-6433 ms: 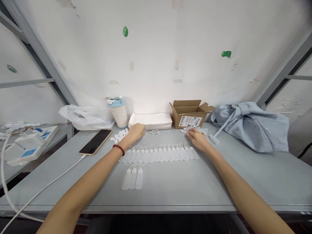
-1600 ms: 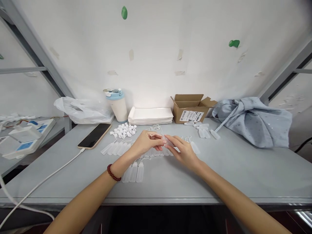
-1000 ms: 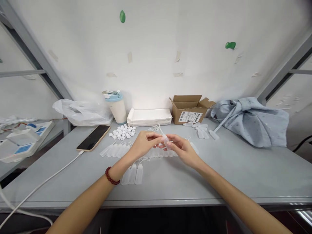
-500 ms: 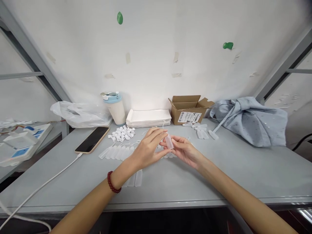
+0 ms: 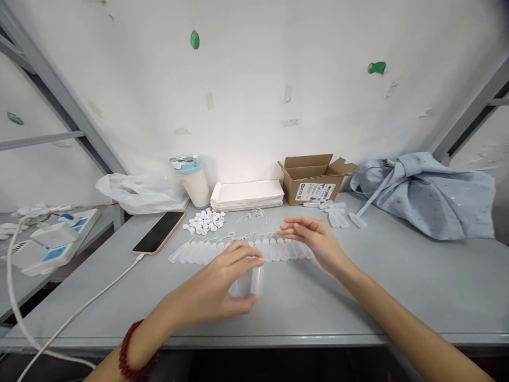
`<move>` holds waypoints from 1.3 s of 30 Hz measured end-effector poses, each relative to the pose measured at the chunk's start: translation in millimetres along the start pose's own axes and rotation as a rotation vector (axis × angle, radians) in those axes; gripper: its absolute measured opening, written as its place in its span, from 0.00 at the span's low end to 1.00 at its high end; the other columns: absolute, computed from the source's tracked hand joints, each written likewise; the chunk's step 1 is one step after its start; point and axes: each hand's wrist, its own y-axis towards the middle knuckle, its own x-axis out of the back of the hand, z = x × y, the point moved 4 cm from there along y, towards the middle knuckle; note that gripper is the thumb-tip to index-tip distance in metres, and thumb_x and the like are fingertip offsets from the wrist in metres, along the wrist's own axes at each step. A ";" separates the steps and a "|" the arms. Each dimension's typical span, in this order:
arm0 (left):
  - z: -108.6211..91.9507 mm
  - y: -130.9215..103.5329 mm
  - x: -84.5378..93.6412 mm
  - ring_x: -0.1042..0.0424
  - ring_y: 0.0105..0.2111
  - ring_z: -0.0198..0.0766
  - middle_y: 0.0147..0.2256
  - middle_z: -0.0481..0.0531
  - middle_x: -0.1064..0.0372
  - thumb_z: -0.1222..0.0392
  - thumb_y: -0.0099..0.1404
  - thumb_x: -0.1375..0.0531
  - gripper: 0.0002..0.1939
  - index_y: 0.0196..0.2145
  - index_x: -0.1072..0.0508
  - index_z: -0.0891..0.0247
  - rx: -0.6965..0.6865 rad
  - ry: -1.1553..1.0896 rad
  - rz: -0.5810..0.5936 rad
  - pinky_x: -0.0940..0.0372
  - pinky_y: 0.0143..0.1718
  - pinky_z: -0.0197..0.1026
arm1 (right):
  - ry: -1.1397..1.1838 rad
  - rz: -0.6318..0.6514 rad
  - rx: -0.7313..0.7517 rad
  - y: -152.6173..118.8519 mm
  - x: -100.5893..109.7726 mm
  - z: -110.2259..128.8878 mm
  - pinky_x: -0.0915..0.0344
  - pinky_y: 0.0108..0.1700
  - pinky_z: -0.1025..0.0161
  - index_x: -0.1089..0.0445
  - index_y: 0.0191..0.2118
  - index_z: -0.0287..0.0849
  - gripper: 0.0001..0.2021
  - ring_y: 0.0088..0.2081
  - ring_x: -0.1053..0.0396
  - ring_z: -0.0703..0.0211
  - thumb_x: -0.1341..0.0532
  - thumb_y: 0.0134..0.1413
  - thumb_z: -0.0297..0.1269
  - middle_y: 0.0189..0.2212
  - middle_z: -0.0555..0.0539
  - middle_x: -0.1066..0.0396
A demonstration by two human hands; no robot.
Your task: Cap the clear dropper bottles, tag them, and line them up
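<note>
The person's left hand (image 5: 210, 289) has its thumb and fingertips set at the two ends of a small translucent bottle (image 5: 257, 281), gripping it in a wide C, so the bottle sits just right of the palm, close over or on the grey table (image 5: 310, 310); which of these cannot be told. The right hand (image 5: 316, 241) is loosely open, fingers extended to the left and nothing visible in it, near the right end of a row of bottles (image 5: 278, 250) and well apart from the held one. The cardboard box (image 5: 310, 183) bears a white label (image 5: 316, 191) with dark print and a barcode, too small to read; the power strip (image 5: 59, 249) has blue panels, likewise illegible. The held bottle's long axis runs from the table's near edge toward the wall (image 5: 246, 95), tilted very slightly, its far end hidden by the fingertips. The row bottles lie side by side, their corded ends toward the wall.
</note>
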 end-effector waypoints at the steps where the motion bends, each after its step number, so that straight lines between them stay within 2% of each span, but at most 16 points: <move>1: -1.1 -7.7 -2.6 0.41 0.52 0.41 0.50 0.55 0.36 0.66 0.58 0.40 0.22 0.51 0.35 0.61 0.024 -0.018 0.038 0.37 0.51 0.43 | 0.002 -0.054 0.017 1.3 4.5 3.2 0.31 0.45 0.53 0.27 0.33 0.40 0.10 0.36 0.25 0.53 0.35 0.45 0.40 0.31 0.45 0.24; 5: 0.7 -25.4 -12.2 0.40 0.52 0.41 0.50 0.54 0.35 0.67 0.56 0.41 0.22 0.49 0.34 0.60 0.129 -0.051 0.157 0.37 0.50 0.43 | -0.004 -0.158 0.042 2.9 13.8 13.1 0.30 0.41 0.56 0.28 0.30 0.40 0.07 0.32 0.25 0.55 0.35 0.44 0.37 0.28 0.46 0.26; 12: 6.1 -21.9 -16.4 0.38 0.48 0.43 0.44 0.52 0.33 0.67 0.54 0.41 0.19 0.46 0.31 0.61 0.190 -0.047 0.253 0.36 0.47 0.43 | -0.056 -0.167 0.056 2.9 16.4 13.5 0.31 0.34 0.60 0.29 0.31 0.40 0.07 0.29 0.27 0.58 0.36 0.44 0.37 0.28 0.47 0.28; 28: 14.8 -21.9 -17.9 0.40 0.48 0.43 0.44 0.53 0.36 0.67 0.56 0.43 0.16 0.44 0.34 0.61 0.234 0.039 0.269 0.37 0.45 0.43 | -0.099 -0.194 0.079 2.4 17.8 16.2 0.34 0.29 0.61 0.29 0.31 0.40 0.08 0.24 0.32 0.62 0.37 0.44 0.38 0.26 0.48 0.29; 35: 12.0 -22.0 -17.0 0.39 0.48 0.43 0.45 0.53 0.36 0.68 0.55 0.43 0.17 0.44 0.34 0.62 0.203 0.077 0.251 0.36 0.45 0.43 | -0.128 -0.212 0.093 5.0 20.8 16.3 0.34 0.28 0.62 0.30 0.31 0.40 0.08 0.23 0.33 0.63 0.38 0.44 0.38 0.26 0.48 0.30; 39: 9.3 -19.8 -9.2 0.38 0.47 0.44 0.45 0.54 0.35 0.65 0.56 0.41 0.17 0.45 0.32 0.61 0.167 0.068 0.210 0.36 0.45 0.43 | -0.172 -0.233 0.119 9.4 24.4 15.8 0.33 0.29 0.61 0.30 0.31 0.40 0.07 0.23 0.33 0.63 0.39 0.45 0.37 0.25 0.49 0.30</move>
